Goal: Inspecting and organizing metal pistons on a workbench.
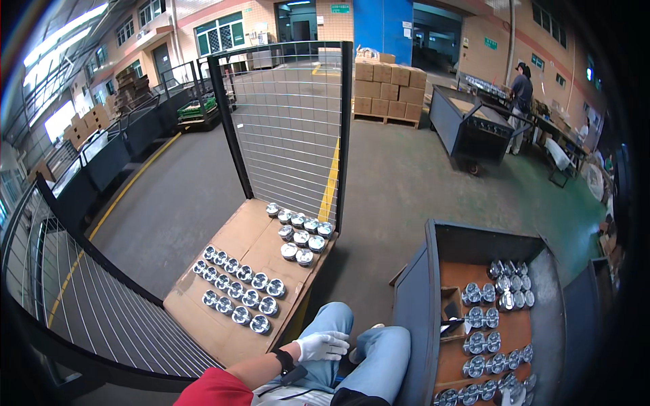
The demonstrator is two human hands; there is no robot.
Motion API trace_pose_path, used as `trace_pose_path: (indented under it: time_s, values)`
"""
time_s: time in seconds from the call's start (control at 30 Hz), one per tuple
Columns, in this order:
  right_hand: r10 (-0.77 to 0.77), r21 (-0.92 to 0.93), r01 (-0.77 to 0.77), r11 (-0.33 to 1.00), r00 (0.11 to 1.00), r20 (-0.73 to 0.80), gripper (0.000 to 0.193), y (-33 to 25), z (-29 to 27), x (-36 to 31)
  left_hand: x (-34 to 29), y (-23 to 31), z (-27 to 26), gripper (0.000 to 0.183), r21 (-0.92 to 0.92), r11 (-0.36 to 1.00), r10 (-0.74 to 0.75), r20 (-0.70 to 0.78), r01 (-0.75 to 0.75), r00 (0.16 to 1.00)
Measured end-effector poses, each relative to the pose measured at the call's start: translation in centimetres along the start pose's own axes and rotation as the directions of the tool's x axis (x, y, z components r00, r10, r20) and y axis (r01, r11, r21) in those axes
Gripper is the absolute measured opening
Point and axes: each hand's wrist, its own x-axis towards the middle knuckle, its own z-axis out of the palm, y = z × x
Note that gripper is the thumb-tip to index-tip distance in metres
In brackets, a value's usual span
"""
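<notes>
My left hand [323, 346], in a white glove, lies over my left thigh with its fingers stretched out and nothing in them. At the lower edge of the grey bin [414, 291], a pale shape that looks like my gloved right hand [513, 392] is among the metal pistons [468, 395]; its fingers are not clear, so I cannot tell what it holds. More pistons [476, 342] stand in rows on the bin's brown liner. To my left, a cardboard sheet [186, 298] bears one group of shiny pistons [235, 289] and a second group [301, 237] farther off.
Black-framed wire mesh panels [291, 122] rise behind and left of the cardboard. A small open box [452, 304] sits inside the bin. Beyond are stacked cartons [389, 91] on a pallet, a dark wheeled cart [467, 128] and another person [521, 95] standing by a bench.
</notes>
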Motion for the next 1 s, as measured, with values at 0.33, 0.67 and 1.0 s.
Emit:
trace_pose_path:
  time_s: [0.33, 0.67, 1.0]
  values:
    - [-0.588, 0.186, 0.566, 0.803, 0.705, 0.396, 0.083, -18.0, 16.0, -2.9, -0.3, 1.5, 19.2, 0.045, 0.482, 0.843, 0.131, 0.246, -0.239, 0.96]
    - [-0.661, 0.16, 0.656, 0.738, 0.654, 0.367, 0.089, -22.3, 24.2, -7.6, -2.1, 0.5, 17.3, 0.037, 0.033, 0.964, 0.263, 0.017, -0.263, 0.965]
    - [-0.147, 0.498, -0.541, 0.678, 0.564, 0.813, 0.03, -15.2, 22.5, -8.4, -0.8, -1.9, 16.2, 0.036, -0.175, 0.972, 0.146, -0.061, -0.155, 0.987]
